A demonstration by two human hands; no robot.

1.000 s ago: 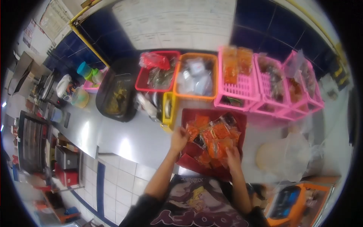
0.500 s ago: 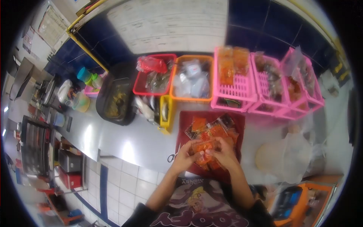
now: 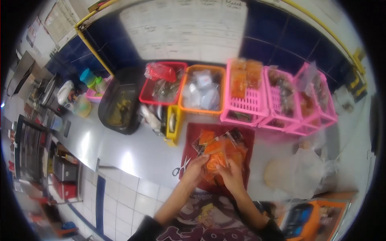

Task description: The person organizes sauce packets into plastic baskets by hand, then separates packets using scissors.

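Note:
A dark red tray [image 3: 192, 138] lies on the metal counter, with several clear packets of orange and dark contents [image 3: 235, 152] heaped in it. Above the heap, my left hand [image 3: 196, 168] and my right hand [image 3: 231, 172] hold an orange packet [image 3: 217, 157] between them, one at each side. The fingers of both hands are closed on its edges. Scissors [image 3: 181, 168] rest on the counter by the tray's left edge.
Behind the tray stand a black tub [image 3: 105, 105], a red basket [image 3: 152, 99], an orange basket [image 3: 201, 110], a yellow tape dispenser [image 3: 171, 138] and pink baskets [image 3: 249, 105] with packets. A large plastic bag [image 3: 297, 172] sits at the right.
My hands were apart over the packets, then came together on an orange packet, which is now raised and more upright. The scissors have come into fuller view as the camera shifted.

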